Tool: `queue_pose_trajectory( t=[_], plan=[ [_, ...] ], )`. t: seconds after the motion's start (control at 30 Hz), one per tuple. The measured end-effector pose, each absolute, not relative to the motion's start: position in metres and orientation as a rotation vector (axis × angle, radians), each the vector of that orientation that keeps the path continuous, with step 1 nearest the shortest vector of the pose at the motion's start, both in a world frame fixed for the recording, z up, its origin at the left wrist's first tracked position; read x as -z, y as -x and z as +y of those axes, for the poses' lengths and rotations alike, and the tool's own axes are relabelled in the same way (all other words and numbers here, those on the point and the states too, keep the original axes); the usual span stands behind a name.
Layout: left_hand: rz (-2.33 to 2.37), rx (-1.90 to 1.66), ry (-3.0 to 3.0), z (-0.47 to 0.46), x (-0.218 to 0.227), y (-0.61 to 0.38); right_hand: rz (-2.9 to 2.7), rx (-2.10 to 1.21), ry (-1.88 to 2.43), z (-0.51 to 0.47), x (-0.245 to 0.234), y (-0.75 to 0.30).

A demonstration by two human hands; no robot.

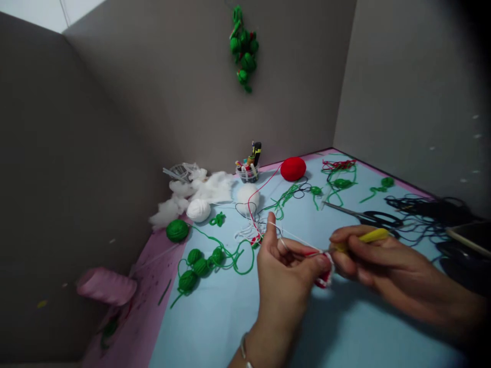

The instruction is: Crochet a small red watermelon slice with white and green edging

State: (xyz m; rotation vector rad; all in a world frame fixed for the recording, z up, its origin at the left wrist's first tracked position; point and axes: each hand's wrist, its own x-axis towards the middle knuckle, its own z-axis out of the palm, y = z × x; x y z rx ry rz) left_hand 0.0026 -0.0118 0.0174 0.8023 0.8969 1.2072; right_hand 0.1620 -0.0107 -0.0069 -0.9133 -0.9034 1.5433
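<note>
Between thumb and fingers, my left hand (287, 271) pinches a small red and white crochet piece (325, 273). White yarn runs over its raised index finger down to the piece. My right hand (383, 266) is closed round the yellow handle of a crochet hook (374, 235), whose tip meets the top edge of the piece. A red strand leads back from near my left hand to a red yarn ball (293, 168). Loose white yarn (247, 232) lies on the table just behind my left hand. My fingers partly cover the piece.
Scissors (368, 215) and dark yarn (422, 207) lie at the right. Several green yarn balls (200, 267), white yarn balls (198, 210) and stuffing (215, 187) are left and behind. A pen cup (248, 173) stands by the wall. A pink roll (106, 286) sits far left.
</note>
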Motion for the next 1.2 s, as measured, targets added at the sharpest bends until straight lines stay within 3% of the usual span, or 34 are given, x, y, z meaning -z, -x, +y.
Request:
queue_pose_trajectory(
  t=[0.23, 0.5, 0.73, 0.9, 1.07, 1.2],
  plan=[
    [0.863, -1.248, -0.784, -0.007, -0.007, 0.001, -1.400, -1.147, 0.791, -0.021, 0.006, -0.164],
    [0.856, -1.238, -0.833, -0.017, -0.020, -0.005, -1.722, -0.554, 1.054, -0.026, 0.016, -0.164],
    [0.825, -1.183, -0.746, -0.015, -0.021, -0.004, -1.962, -0.016, 0.820, -0.020, 0.029, -0.166],
    [0.683, -0.948, -0.591, -0.007, -0.022, 0.009, -2.262, -0.033, 0.586, -0.010, 0.024, -0.187],
    [0.668, -0.908, -0.649, -0.004, -0.027, 0.016, -2.061, -0.311, 0.628, -0.013, 0.016, -0.183],
    [0.683, -0.946, -0.621, -0.002, -0.028, 0.021, -1.978, -0.327, 0.671, -0.016, 0.013, -0.179]
  ],
)
